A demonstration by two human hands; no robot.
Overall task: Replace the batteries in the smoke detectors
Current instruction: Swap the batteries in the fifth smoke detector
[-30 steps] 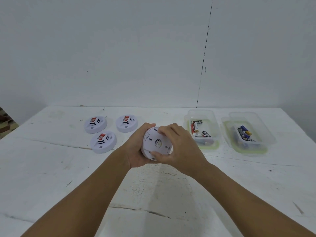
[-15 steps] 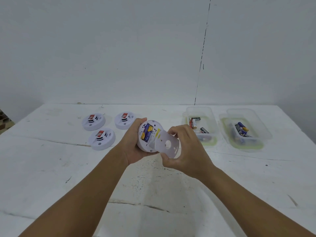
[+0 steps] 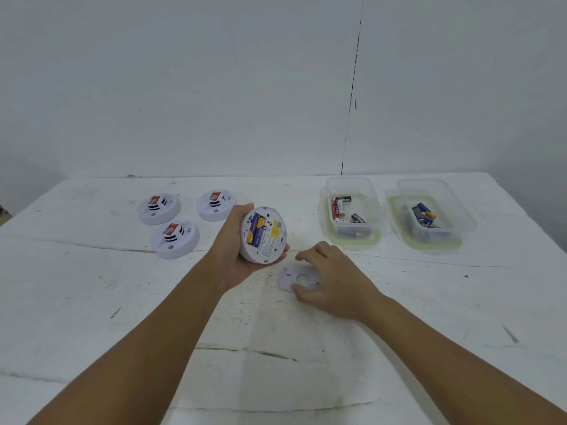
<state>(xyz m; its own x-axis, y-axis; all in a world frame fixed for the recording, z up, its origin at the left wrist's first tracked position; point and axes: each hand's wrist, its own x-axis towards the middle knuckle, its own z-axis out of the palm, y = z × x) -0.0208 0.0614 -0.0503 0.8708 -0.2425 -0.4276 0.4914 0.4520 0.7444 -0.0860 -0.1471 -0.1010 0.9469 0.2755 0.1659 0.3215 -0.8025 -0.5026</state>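
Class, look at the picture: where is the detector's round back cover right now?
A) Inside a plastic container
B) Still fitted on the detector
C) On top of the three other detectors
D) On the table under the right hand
D: the back cover lies flat on the table, the right hand touching it, while the left hand holds the opened detector.

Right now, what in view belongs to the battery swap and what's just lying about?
In use:
- open white round smoke detector in left hand
- white round back plate under right hand
- two clear plastic battery tubs

Idle:
- three closed white detectors
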